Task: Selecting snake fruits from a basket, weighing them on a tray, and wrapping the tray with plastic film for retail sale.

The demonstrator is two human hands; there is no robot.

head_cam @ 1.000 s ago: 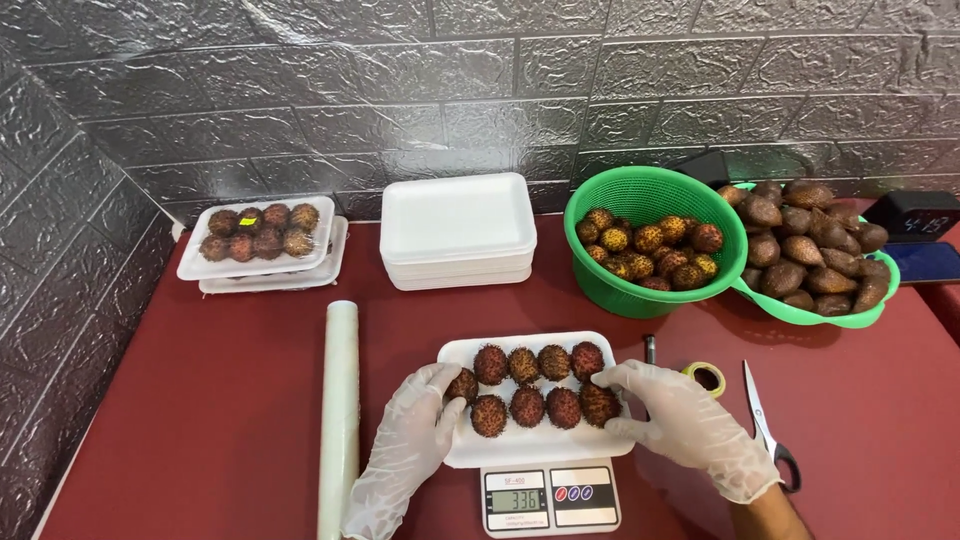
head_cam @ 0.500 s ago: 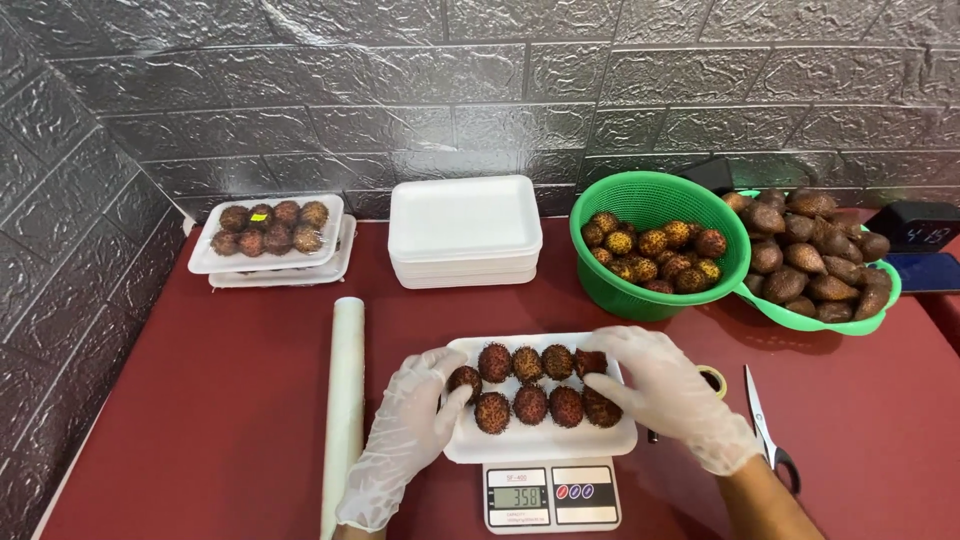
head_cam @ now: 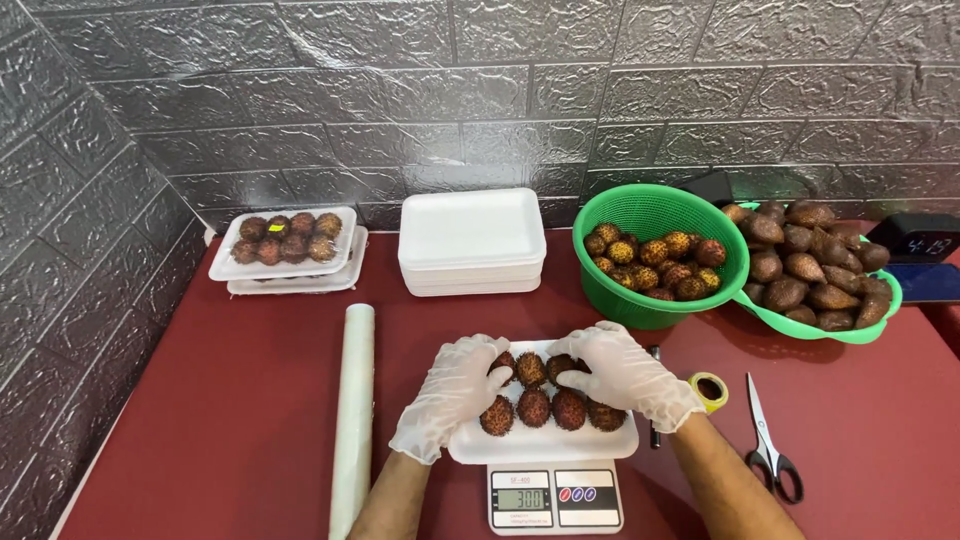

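— What are the hands doing?

— Both are gloved in thin white gloves and rest palm-down on the fruit tray (head_cam: 545, 445). The left hand (head_cam: 452, 393) lies over the tray's left end, fingers curled loosely against the spiky red fruits (head_cam: 533, 406); its grip is not closed on any one fruit, more a light cupping touch. The right hand (head_cam: 625, 373) covers the upper right of the tray the same way, fingers bent down onto the fruits, nothing pinched that I can see.

— And the arms?

— Both forearms come up from the bottom edge, angled inward so the hands nearly meet above the tray.

— Where does the tray sit?

— On a small digital scale (head_cam: 553, 496), near the front of the dark red worktop (head_cam: 220, 420).

— What lies around?

— A roll of clear film (head_cam: 353, 420) just left; a tape roll (head_cam: 710, 391) and scissors (head_cam: 769, 445) to the right. Further back, a filled tray (head_cam: 285, 243), a stack of empty white trays (head_cam: 472, 240), a green basket (head_cam: 660, 254) of the same fruit, and a second green basket (head_cam: 835, 325) holding brown scaly fruit.
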